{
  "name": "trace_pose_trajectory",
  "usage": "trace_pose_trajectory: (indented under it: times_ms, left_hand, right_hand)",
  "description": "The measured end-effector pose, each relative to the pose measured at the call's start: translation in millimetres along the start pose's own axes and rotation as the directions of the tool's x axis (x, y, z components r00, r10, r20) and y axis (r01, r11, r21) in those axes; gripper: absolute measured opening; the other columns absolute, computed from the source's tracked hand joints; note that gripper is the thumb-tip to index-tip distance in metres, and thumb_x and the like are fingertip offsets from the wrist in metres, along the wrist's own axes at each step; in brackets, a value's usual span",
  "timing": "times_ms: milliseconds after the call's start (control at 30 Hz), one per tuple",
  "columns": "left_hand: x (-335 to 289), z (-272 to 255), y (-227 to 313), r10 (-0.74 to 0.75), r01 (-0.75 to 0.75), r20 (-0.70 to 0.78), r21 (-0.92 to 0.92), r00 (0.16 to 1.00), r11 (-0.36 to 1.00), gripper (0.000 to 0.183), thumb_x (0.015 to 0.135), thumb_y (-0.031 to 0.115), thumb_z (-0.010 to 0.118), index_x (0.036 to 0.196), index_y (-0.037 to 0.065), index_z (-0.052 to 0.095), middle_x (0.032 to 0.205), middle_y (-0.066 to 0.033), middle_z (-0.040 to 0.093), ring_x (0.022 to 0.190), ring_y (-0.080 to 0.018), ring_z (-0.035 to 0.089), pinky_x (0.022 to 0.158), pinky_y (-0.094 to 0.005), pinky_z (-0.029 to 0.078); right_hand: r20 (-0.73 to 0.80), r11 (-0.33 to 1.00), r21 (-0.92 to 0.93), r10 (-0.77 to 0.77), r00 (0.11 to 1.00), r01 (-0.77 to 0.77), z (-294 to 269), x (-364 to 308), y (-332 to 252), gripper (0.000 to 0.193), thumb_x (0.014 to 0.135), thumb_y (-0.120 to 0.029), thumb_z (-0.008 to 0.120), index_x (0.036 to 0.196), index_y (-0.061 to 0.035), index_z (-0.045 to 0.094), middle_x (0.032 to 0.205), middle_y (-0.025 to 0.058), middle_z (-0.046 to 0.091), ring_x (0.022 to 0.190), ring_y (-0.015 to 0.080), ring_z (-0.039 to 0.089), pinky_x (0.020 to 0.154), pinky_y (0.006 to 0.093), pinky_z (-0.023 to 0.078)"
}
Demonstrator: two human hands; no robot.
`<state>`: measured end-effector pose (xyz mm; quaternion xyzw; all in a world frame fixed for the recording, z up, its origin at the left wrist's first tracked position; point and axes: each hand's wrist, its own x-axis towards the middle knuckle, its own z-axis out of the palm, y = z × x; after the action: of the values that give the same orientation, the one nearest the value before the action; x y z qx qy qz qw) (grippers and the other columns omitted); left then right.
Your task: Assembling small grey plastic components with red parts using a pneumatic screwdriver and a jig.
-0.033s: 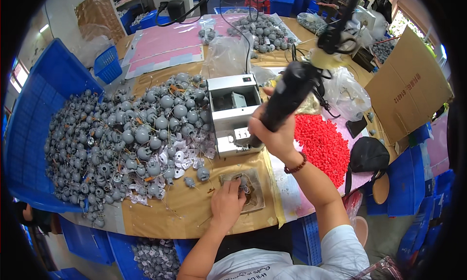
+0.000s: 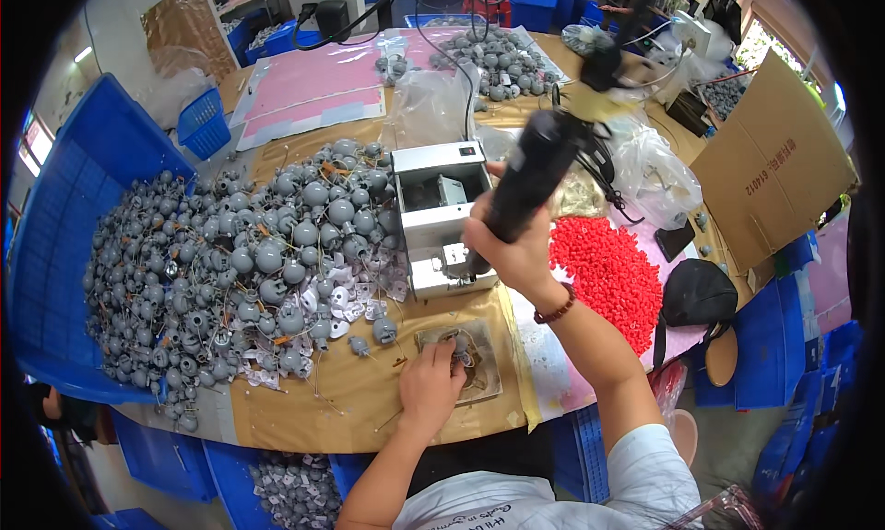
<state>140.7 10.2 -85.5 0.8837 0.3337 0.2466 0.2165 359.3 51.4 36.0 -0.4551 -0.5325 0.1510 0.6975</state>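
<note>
My right hand (image 2: 521, 258) is wrapped round a black electric screwdriver (image 2: 537, 175), which hangs from a dark cord at its top. Its lower end reaches down to the front of a silver-white screw feeder (image 2: 442, 218). Down at the near table edge, my left hand (image 2: 430, 382) has its fingers closed on a small grey round housing (image 2: 460, 345). That housing rests on a flat square fixture plate (image 2: 489, 382), partly hidden by the fingers. Two more grey housings lie loose just beyond the left hand, one of them a rounded housing (image 2: 383, 330).
Left of the feeder spreads a large heap of grey round housings (image 2: 267, 253), spilling from a tipped blue crate (image 2: 55, 244). A pile of small red parts (image 2: 608, 276) lies to the right. Beyond it stand a black bag (image 2: 701, 295) and an open cardboard box (image 2: 770, 161).
My right hand and the electric screwdriver have shifted slightly left, with the cord swinging along. The left hand and the housing under it stay put.
</note>
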Motion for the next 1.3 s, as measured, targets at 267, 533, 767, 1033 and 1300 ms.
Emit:
trace_pose_trajectory:
  times_ms: [267,533,767,1033,1300]
  left_hand:
    - [0.1,-0.4,-1.7,0.010,-0.009,-0.033,0.012,0.999,1.000,0.036,0.084,0.018,0.076,0.119,0.010,0.069,0.104,-0.0070,0.069,0.089,-0.0277,0.070,0.076,-0.0420,0.053]
    - [-0.8,0.6,-3.2,-0.031,0.031,0.012,-0.007,0.999,1.000,0.036,0.085,0.018,0.075,0.119,0.009,0.068,0.102,-0.0097,0.068,0.083,-0.0329,0.069,0.073,-0.0469,0.053]
    - [-2.8,2.2,-4.6,-0.058,0.059,0.052,-0.017,0.997,0.998,0.032,0.086,0.018,0.074,0.116,0.011,0.066,0.101,-0.0090,0.066,0.087,-0.0336,0.067,0.075,-0.0475,0.051]
    - [-0.8,2.5,-5.5,-0.028,0.029,0.017,-0.029,0.999,0.999,0.029,0.083,0.017,0.075,0.109,0.011,0.064,0.101,-0.0076,0.065,0.086,-0.0335,0.067,0.073,-0.0475,0.051]
    - [-3.1,2.6,-8.7,-0.006,0.008,0.017,-0.119,1.000,0.993,0.029,0.084,0.019,0.076,0.108,0.012,0.062,0.103,-0.0065,0.063,0.086,-0.0332,0.067,0.072,-0.0478,0.051]
  right_hand:
    - [-0.005,0.952,0.051,0.304,0.953,-0.303,26.2,19.8,30.6,0.047,0.088,-0.002,0.076,0.129,-0.0051,0.052,0.084,0.0002,0.062,0.067,0.0084,0.062,0.061,0.0271,0.053]
    - [0.116,0.913,0.098,0.385,0.916,-0.396,21.2,-56.6,-11.9,0.055,0.086,0.000,0.078,0.132,-0.0012,0.050,0.092,0.0015,0.063,0.082,0.0099,0.062,0.074,0.0284,0.052]
    - [0.212,0.983,-0.022,0.183,0.960,-0.182,20.6,-94.4,-9.7,0.091,0.086,0.009,0.072,0.161,0.0052,0.021,0.087,0.0052,0.067,0.078,0.0108,0.064,0.075,0.0269,0.052]
    - [0.298,0.995,-0.035,0.098,0.949,-0.092,14.7,-109.3,-0.7,0.084,0.088,0.005,0.075,0.157,-0.0006,0.028,0.088,0.0058,0.066,0.076,0.0104,0.062,0.071,0.0266,0.051]
    - [0.329,1.000,-0.012,0.023,0.944,-0.020,19.2,-119.1,-9.0,0.078,0.088,0.006,0.075,0.154,-0.0122,0.039,0.092,0.0056,0.066,0.078,0.0103,0.065,0.067,0.0269,0.053]
